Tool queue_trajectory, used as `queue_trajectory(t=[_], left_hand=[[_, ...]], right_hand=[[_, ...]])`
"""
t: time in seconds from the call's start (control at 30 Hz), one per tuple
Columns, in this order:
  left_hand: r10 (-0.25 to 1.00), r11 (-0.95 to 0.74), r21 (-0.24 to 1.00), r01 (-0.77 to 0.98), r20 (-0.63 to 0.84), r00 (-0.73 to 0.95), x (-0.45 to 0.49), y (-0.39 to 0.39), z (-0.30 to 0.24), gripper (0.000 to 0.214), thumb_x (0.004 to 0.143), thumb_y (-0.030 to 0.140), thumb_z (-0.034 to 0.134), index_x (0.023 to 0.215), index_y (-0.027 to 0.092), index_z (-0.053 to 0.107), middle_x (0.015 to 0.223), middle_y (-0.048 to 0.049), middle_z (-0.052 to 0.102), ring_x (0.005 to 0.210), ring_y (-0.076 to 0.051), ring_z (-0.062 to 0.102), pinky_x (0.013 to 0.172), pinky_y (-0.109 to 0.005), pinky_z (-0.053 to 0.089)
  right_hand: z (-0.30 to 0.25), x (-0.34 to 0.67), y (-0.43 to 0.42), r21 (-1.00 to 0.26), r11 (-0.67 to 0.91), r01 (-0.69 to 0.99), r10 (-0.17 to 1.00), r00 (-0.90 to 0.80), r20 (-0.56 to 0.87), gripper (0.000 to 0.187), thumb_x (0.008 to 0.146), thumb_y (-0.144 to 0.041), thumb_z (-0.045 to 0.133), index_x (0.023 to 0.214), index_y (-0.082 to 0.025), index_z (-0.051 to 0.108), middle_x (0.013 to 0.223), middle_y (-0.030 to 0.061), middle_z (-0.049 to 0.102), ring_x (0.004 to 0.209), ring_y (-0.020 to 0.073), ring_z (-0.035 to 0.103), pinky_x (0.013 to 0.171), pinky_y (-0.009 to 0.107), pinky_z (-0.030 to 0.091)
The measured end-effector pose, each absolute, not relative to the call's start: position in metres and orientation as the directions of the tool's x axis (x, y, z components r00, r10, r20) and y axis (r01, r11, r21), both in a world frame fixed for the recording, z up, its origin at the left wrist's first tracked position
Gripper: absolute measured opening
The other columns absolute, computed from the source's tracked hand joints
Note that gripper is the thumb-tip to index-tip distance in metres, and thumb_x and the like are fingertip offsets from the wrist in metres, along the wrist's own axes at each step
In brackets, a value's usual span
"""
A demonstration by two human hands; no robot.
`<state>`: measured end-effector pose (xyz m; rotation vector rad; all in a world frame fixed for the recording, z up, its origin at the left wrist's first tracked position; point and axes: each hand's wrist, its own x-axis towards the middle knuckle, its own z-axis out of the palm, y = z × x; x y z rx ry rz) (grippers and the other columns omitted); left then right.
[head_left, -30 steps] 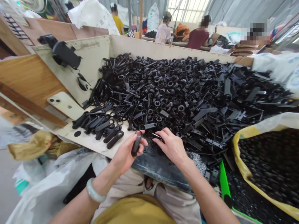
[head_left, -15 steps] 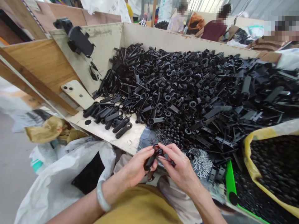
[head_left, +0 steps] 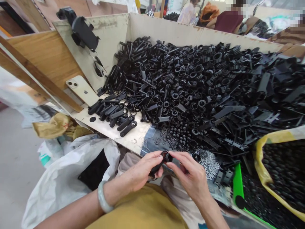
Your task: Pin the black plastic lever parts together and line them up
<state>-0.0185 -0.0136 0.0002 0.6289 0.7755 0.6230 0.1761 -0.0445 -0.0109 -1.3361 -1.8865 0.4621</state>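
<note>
My left hand is closed round a black plastic handle with a ring end, held low over my lap at the table's near edge. At its ring end, my right hand pinches a small black round part between thumb and fingertips. The round part sits at or against the ring; its exact fit is hidden by the fingers. Just beyond my hands lie small black balls and tiny dark pieces. A heap of silver screws is right of my right hand.
A large pile of black plastic parts fills the walled table. Several similar handles lie in rows at left, beside a phone. A white sack stands at lower left, a yellow-rimmed bag at right. People sit beyond the back wall.
My right hand's fingers have shifted to the round part at the ring end, and its grip has changed. My left hand keeps hold of the handle. The view has tilted slightly down.
</note>
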Motion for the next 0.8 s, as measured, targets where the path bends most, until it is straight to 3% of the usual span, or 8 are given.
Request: queue_trajectory(t=[0.1, 0.2, 0.5, 0.63, 0.8], left_hand=[[0.699, 0.642, 0.734, -0.221, -0.443, 0.562, -0.019, -0.014, 0.001, 0.025, 0.091, 0.037, 0.063, 0.108, 0.021, 0.071, 0.07, 0.002, 0.055, 0.061, -0.012, 0.046, 0.062, -0.028, 0.034], [0.689, 0.645, 0.738, -0.2, -0.448, 0.569, -0.02, -0.014, 0.002, 0.02, 0.092, 0.036, 0.061, 0.098, 0.019, 0.07, 0.065, 0.0021, 0.055, 0.062, -0.014, 0.047, 0.063, -0.029, 0.036], [0.678, 0.656, 0.727, -0.204, -0.449, 0.582, -0.022, -0.013, -0.004, 0.023, 0.089, 0.025, 0.054, 0.103, 0.016, 0.069, 0.066, 0.0017, 0.056, 0.06, -0.013, 0.046, 0.06, -0.028, 0.034], [0.684, 0.551, 0.834, -0.025, -0.434, 0.586, -0.022, -0.013, 0.002, 0.016, 0.092, 0.031, 0.057, 0.098, 0.017, 0.065, 0.071, 0.0033, 0.052, 0.066, -0.013, 0.044, 0.063, -0.028, 0.034], [0.753, 0.276, 0.929, 0.247, -0.369, 0.545, -0.016, -0.011, 0.006, 0.021, 0.097, 0.039, 0.056, 0.097, 0.018, 0.061, 0.079, 0.0033, 0.053, 0.073, -0.013, 0.046, 0.067, -0.028, 0.037]], right_hand=[[-0.008, 0.177, -0.044, -0.636, 0.429, 0.641, 0.894, -0.202, 0.399, 0.026, 0.098, -0.02, 0.067, 0.124, -0.023, 0.071, 0.109, 0.0075, 0.073, 0.073, 0.015, 0.07, 0.063, 0.026, 0.059], [-0.007, 0.177, -0.044, -0.621, 0.47, 0.627, 0.875, -0.244, 0.417, 0.029, 0.099, -0.017, 0.065, 0.126, -0.023, 0.07, 0.11, 0.0085, 0.072, 0.088, 0.018, 0.073, 0.068, 0.026, 0.061], [-0.014, 0.169, -0.05, -0.677, 0.355, 0.645, 0.919, -0.108, 0.38, 0.022, 0.096, -0.02, 0.07, 0.118, -0.022, 0.07, 0.104, 0.0063, 0.07, 0.083, 0.0167, 0.072, 0.063, 0.023, 0.06], [-0.014, 0.165, -0.054, -0.645, 0.367, 0.671, 0.908, -0.106, 0.406, 0.023, 0.097, -0.016, 0.066, 0.119, -0.02, 0.068, 0.103, 0.0066, 0.071, 0.086, 0.0176, 0.073, 0.074, 0.026, 0.063], [-0.012, 0.162, -0.06, -0.6, 0.383, 0.702, 0.89, -0.107, 0.443, 0.025, 0.099, -0.014, 0.062, 0.122, -0.02, 0.068, 0.103, 0.0077, 0.073, 0.088, 0.0174, 0.075, 0.076, 0.025, 0.063]])
